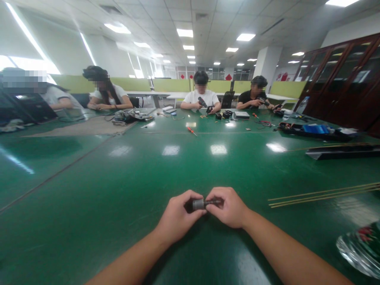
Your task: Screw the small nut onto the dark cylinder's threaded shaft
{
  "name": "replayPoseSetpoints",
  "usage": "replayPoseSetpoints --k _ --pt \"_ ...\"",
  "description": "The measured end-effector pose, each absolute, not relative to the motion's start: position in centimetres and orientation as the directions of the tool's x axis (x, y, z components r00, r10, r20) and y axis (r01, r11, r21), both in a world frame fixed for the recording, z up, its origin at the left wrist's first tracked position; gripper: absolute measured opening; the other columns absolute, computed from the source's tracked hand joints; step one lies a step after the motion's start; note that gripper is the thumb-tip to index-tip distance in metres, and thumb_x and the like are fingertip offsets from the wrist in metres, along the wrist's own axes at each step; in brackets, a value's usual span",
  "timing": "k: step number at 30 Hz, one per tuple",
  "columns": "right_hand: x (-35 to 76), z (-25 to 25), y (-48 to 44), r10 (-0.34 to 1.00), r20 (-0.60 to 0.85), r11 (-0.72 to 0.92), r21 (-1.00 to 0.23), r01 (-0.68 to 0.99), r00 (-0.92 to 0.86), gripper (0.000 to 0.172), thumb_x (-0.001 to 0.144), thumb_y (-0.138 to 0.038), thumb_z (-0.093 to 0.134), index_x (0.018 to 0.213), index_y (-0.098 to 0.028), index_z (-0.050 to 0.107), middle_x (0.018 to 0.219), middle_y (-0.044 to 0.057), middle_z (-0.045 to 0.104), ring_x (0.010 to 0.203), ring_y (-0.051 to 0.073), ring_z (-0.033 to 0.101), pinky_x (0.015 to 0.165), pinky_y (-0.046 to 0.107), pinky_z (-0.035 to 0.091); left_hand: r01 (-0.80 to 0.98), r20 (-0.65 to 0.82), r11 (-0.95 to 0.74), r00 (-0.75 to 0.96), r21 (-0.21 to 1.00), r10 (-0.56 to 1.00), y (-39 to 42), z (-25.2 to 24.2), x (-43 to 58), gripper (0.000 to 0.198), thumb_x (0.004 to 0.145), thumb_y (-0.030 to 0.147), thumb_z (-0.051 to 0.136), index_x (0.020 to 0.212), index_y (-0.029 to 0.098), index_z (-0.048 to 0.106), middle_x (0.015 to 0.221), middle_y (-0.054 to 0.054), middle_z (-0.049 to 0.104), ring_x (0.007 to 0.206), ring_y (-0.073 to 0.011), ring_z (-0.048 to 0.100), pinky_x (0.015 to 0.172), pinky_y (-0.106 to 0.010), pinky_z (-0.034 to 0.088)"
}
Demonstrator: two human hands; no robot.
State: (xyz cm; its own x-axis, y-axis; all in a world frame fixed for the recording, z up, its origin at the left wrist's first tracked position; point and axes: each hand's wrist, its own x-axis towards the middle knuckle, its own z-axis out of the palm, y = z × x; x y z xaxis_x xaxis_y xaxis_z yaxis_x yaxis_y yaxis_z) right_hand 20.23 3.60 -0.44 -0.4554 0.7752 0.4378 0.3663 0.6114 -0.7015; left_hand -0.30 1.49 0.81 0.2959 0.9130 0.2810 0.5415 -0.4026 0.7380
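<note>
Just above the green table, a small grey metal cylinder (198, 204) with a thin dark shaft (213, 202) lies level between my hands. My left hand (176, 215) curls its thumb and fingers around the cylinder end. The shaft, pointing right, is pinched by the thumb and fingers of my right hand (230, 209). Fingertips of both hands nearly meet where the shaft joins the cylinder. The shaft's far end is partly hidden inside my right hand, so the part's exact kind does not show.
Thin yellow rods (323, 194) and a glass container (358, 249) are at my right. Farther back are a black tray (341, 152), a red screwdriver (191, 131) and a heap of parts (130, 116). Several people sit across the table (133, 178), one holding a power tool (202, 102).
</note>
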Motion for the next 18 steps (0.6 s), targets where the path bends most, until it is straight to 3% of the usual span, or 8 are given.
replayPoseSetpoints --k 18 --pt "20.41 -0.48 3.87 0.771 0.441 0.621 -0.681 0.388 -0.460 0.002 0.077 -0.017 0.068 0.078 -0.019 0.069 0.068 0.000 0.062 0.062 0.014 0.055 0.060 0.025 0.038 0.554 0.294 -0.403 0.278 0.729 0.914 1.59 0.89 -0.28 0.019 0.075 0.025 0.074 0.093 0.022 0.070 0.088 -0.001 0.074 0.083 -0.0201 0.069 0.076 -0.029 0.052"
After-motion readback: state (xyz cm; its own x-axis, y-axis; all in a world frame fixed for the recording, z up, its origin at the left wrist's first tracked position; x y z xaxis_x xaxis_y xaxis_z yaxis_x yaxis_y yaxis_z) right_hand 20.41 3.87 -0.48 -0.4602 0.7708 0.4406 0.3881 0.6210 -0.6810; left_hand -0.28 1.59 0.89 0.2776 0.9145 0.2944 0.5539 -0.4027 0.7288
